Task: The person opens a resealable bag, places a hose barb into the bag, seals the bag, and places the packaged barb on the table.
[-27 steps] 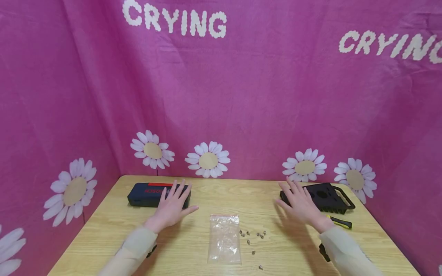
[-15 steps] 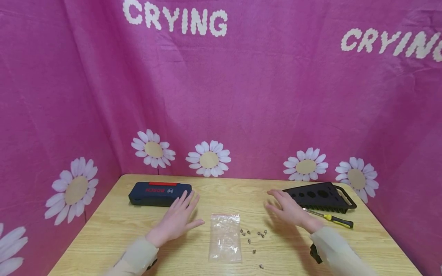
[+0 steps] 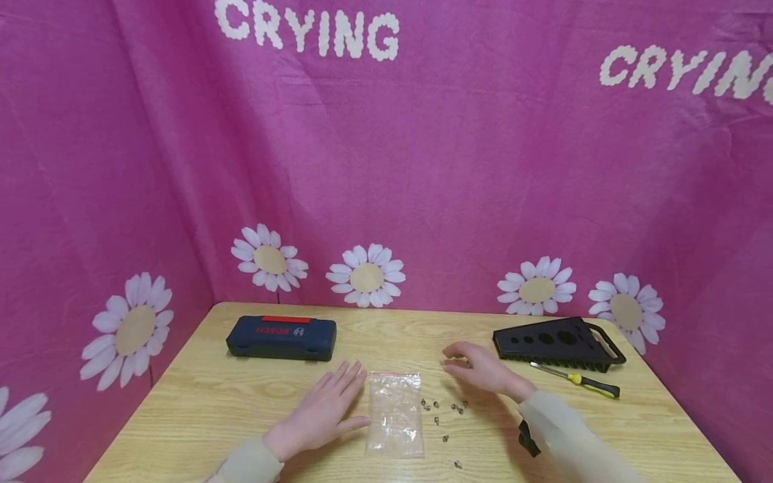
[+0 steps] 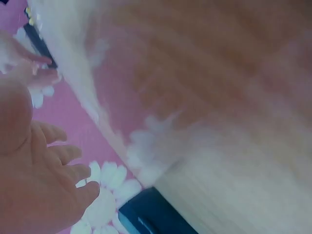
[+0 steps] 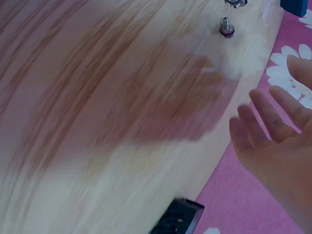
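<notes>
A clear zip bag (image 3: 394, 419) lies flat on the wooden table, its red-lined end away from me. My left hand (image 3: 323, 410) is just left of it, fingers extended and thumb tip right at the bag's edge. Beyond the small metal screws (image 3: 437, 420), which lie scattered right of the bag, my right hand (image 3: 482, 369) hovers with fingers slightly bent. Nothing is held in it. One screw (image 5: 226, 28) shows large in the right wrist view, apart from the fingers. The left palm (image 4: 44, 170) appears bare in the left wrist view.
At the back left sits a dark blue Bosch case (image 3: 280, 339) with a red strip. A black holder (image 3: 555, 342) with round holes and a handle lies at the back right. In front of it is a yellow-and-black screwdriver (image 3: 582, 381). A pink daisy-print curtain (image 3: 447, 201) hangs behind the table.
Both hands have moved inward and lower, the left from over the blue case to the bag's side, the right from the black holder toward the screws. The screwdriver is now fully uncovered.
</notes>
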A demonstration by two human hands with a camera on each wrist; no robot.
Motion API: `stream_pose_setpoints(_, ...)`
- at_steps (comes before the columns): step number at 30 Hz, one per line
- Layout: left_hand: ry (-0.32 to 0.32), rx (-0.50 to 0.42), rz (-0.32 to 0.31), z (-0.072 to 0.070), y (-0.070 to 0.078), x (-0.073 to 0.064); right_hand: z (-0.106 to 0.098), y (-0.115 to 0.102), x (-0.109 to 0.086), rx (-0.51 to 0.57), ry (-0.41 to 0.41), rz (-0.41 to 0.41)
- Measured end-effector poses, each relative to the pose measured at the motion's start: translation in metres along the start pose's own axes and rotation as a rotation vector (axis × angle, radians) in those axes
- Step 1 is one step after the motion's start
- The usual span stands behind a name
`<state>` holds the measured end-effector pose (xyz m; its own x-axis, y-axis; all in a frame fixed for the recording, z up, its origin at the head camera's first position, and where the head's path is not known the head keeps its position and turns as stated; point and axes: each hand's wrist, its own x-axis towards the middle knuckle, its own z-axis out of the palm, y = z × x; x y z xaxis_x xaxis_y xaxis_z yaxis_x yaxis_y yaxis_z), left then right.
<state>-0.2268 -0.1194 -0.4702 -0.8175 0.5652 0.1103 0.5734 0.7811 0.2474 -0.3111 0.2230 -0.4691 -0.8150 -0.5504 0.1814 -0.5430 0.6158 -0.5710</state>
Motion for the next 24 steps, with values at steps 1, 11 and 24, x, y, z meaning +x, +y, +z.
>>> stream_pose_setpoints(1, -0.019, 0.003, 0.000, 0.001, 0.002, -0.001, 0.002, 0.000, 0.002, 0.004, -0.007, -0.001)
stream_pose_setpoints(11, -0.105, -0.002, 0.047, 0.012, 0.018, -0.003, 0.020, -0.008, 0.022, 0.055, -0.083, 0.001)
stream_pose_setpoints(24, -0.159, 0.055, 0.090, 0.020, 0.027, -0.002, 0.034, -0.029, 0.040, 0.017, -0.165, -0.005)
